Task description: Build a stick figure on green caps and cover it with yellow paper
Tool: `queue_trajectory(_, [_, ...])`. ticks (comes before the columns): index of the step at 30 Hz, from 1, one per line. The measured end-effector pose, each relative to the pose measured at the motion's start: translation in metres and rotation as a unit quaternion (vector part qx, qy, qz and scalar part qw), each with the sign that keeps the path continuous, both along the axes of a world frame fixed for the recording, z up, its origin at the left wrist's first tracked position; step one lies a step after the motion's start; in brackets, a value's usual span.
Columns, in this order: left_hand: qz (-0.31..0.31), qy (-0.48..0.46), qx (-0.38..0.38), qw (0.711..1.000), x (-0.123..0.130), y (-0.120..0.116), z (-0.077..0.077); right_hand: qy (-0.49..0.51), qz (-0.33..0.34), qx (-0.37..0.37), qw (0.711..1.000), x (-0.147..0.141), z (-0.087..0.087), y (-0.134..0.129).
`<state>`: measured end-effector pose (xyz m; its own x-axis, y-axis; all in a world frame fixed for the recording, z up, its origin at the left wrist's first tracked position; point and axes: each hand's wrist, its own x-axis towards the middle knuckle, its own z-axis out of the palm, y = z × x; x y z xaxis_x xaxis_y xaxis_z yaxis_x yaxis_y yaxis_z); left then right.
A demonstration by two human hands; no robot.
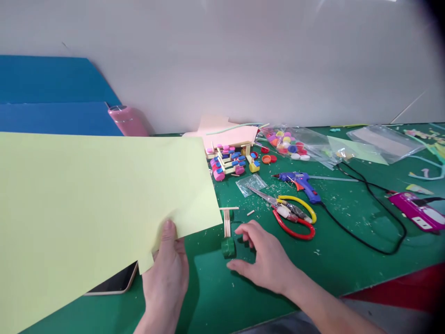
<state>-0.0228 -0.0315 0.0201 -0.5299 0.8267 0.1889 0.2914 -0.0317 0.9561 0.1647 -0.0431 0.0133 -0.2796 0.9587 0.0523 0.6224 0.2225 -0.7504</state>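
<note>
A large pale yellow-green sheet of paper point(104, 195) is pinched near its lower right edge by my left hand point(167, 269), thumb on top and fingers beneath. A small notch and tab show in the sheet beside the thumb. My right hand point(266, 260) is open, thumb and fingers apart, curved just right of a small stick model point(227, 225) with a green wheel-like part at its near end. I see no contact between that hand and the model. The sheet's right corner reaches close to the model's far end.
Scissors point(294, 213), a blue glue gun point(302, 183) with a black cord and a magenta power strip point(417, 211) lie to the right. Finished-looking stick models point(227, 162) and a bag of bottle caps point(288, 141) stand behind. A phone point(114, 280) is partly under the sheet.
</note>
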Motion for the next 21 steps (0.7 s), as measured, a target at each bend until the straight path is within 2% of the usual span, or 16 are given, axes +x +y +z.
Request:
queue_trajectory(2, [0.063, -0.054, -0.030, 0.996, 0.007, 0.001, 0.002, -0.030, 0.013, 0.016, 0.999, -0.006, -0.001, 0.000])
queue_trajectory(4, [0.093, -0.081, -0.053, 0.991, 0.011, 0.002, 0.003, -0.048, 0.029, 0.022, 0.998, -0.009, -0.003, 0.002])
queue_trajectory(9, [0.049, -0.050, -0.031, 0.997, 0.008, 0.002, 0.000, -0.057, 0.046, 0.023, 0.997, -0.004, -0.006, 0.006])
queue_trajectory(12, [0.043, -0.041, -0.030, 0.998, 0.006, 0.001, -0.001, -0.045, 0.061, 0.022, 0.997, 0.001, -0.006, 0.008])
queue_trajectory(15, [0.059, -0.032, -0.044, 0.997, 0.009, 0.000, 0.002, -0.039, 0.075, 0.019, 0.996, 0.005, -0.004, 0.010])
queue_trajectory(17, [0.085, -0.040, -0.085, 0.992, 0.013, 0.001, 0.007, -0.026, 0.077, 0.012, 0.997, 0.007, -0.004, 0.010])
queue_trajectory(19, [0.119, -0.073, -0.138, 0.981, 0.020, 0.001, 0.014, 0.022, 0.056, 0.006, 0.998, 0.009, -0.003, 0.009])
queue_trajectory(21, [0.129, -0.126, -0.157, 0.971, 0.027, 0.002, 0.018, 0.093, 0.015, -0.004, 0.996, 0.011, -0.001, 0.010])
